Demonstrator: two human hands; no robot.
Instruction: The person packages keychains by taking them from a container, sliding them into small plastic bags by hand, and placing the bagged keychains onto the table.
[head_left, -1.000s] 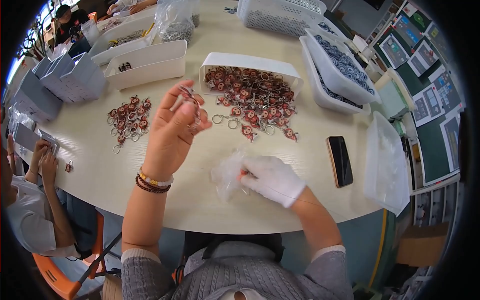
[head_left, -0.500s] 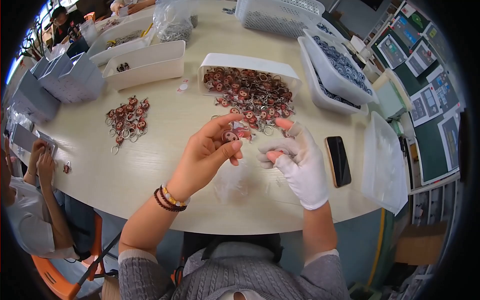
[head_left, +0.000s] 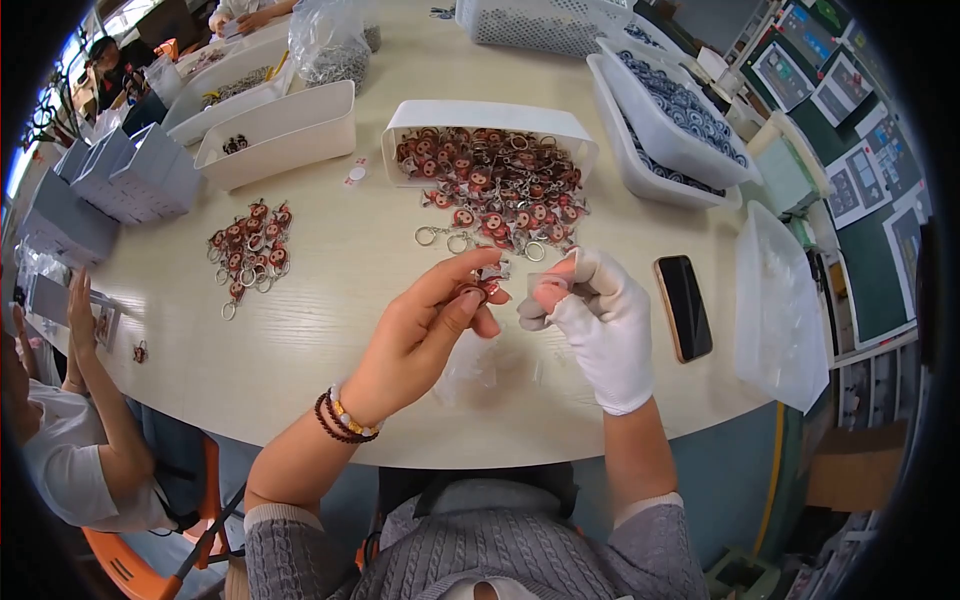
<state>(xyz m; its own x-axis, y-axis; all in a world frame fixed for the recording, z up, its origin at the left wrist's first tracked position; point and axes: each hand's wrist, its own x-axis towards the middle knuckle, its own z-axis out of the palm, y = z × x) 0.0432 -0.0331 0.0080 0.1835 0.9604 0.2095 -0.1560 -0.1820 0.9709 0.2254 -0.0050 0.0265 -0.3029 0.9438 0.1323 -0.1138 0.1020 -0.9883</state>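
My left hand, bare with beaded bracelets at the wrist, pinches a small red-brown figure charm between thumb and fingers. The charm is tilted and partly covered by my fingertips. Just to its right, my right hand wears a white glove with thumb and index fingertips uncovered. These two tips are pressed together on what looks like a small piece of clear film. Beyond both hands, a heap of similar keychains spills out of a white bin lying on its side. Clear plastic scraps lie below my hands.
A smaller keychain pile lies to the left, near a cream bin. On the right are a phone, a clear tray and stacked bins of dark parts. A co-worker's hands are at the left edge.
My right thumb and index finger have closed together; the index was raised before. In my left hand the charm has turned so its face shows less. The co-worker's hands at left have lifted.
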